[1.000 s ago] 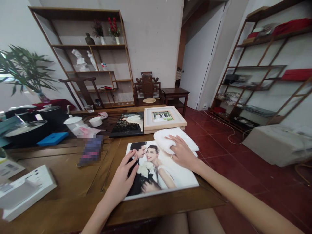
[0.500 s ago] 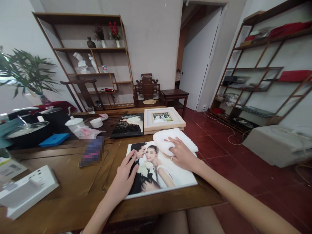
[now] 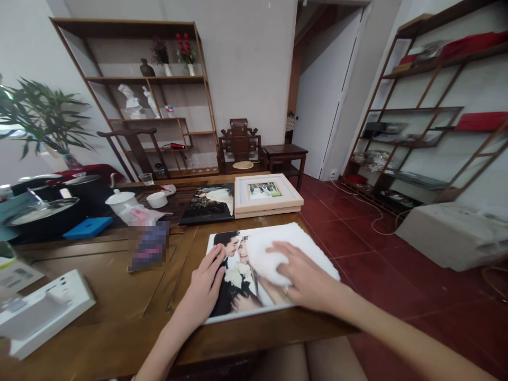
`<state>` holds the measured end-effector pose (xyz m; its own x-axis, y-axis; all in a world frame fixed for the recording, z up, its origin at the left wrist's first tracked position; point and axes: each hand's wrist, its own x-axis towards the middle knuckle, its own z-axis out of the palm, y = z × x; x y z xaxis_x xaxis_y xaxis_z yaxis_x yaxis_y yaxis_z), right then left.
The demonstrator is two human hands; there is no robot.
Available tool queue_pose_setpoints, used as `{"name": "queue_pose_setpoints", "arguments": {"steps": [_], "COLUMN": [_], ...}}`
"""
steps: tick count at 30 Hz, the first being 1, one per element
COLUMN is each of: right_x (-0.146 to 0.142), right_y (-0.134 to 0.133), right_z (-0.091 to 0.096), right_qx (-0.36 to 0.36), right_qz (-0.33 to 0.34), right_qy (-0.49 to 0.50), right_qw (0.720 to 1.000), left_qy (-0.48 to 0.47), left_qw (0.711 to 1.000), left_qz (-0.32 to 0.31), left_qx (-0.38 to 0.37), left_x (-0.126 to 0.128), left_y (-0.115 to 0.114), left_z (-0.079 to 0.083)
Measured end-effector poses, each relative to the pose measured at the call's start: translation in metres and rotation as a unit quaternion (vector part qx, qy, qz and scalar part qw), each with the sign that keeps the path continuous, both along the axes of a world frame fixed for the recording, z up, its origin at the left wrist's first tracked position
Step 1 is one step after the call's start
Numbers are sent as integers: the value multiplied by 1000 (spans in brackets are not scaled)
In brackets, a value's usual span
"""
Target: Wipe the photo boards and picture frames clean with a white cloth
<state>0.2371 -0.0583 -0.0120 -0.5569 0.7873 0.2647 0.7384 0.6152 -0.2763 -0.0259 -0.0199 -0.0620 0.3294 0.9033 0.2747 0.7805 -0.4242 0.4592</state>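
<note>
A large wedding photo print (image 3: 234,280) lies flat on the wooden table (image 3: 119,286) in front of me. My left hand (image 3: 206,278) rests flat on its left part, fingers spread. My right hand (image 3: 304,278) presses a white cloth (image 3: 286,248) onto the middle and right of the print, fingers bent over the cloth. The cloth covers the picture's upper right part.
Behind the print lie a dark photo panel (image 3: 208,203) and a light framed photo (image 3: 265,193). A white box (image 3: 43,309) sits at the left front. Black pans (image 3: 43,209), a white teapot (image 3: 119,201) and a blue pad (image 3: 87,227) stand at the far left. Shelves line the walls.
My right hand has dragged the white cloth from the print's upper right corner towards me, across the middle of the picture. My left hand stays in place.
</note>
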Motion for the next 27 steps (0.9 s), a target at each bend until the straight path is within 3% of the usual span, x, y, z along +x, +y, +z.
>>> {"name": "queue_pose_setpoints", "arguments": {"steps": [4, 7, 10, 16, 19, 22, 27], "right_x": [6, 9, 10, 4, -1, -2, 0], "right_y": [55, 66, 44, -44, -63, -49, 22], "right_z": [-3, -6, -5, 6, 7, 5, -2], "right_qx": [43, 46, 27, -74, -103, -62, 25], "right_qz": [-31, -39, -30, 29, 74, 57, -26], "right_qy": [-19, -41, -59, -65, -71, -35, 5], "right_qw": [998, 997, 997, 995, 989, 996, 999], "left_qy": [-2, -13, -20, -27, -20, -8, -5], "left_qw": [1000, 1000, 1000, 999, 1000, 1000, 1000], "left_qz": [2, 5, 8, 5, -2, -7, -11], "left_qx": [0, 9, 21, 32, 18, 3, 3], "left_x": [1, 1, 1, 1, 1, 0, 1], "left_y": [-1, -1, 1, 2, 2, 2, 0], "left_z": [2, 0, -3, -7, -6, -4, 0]}}
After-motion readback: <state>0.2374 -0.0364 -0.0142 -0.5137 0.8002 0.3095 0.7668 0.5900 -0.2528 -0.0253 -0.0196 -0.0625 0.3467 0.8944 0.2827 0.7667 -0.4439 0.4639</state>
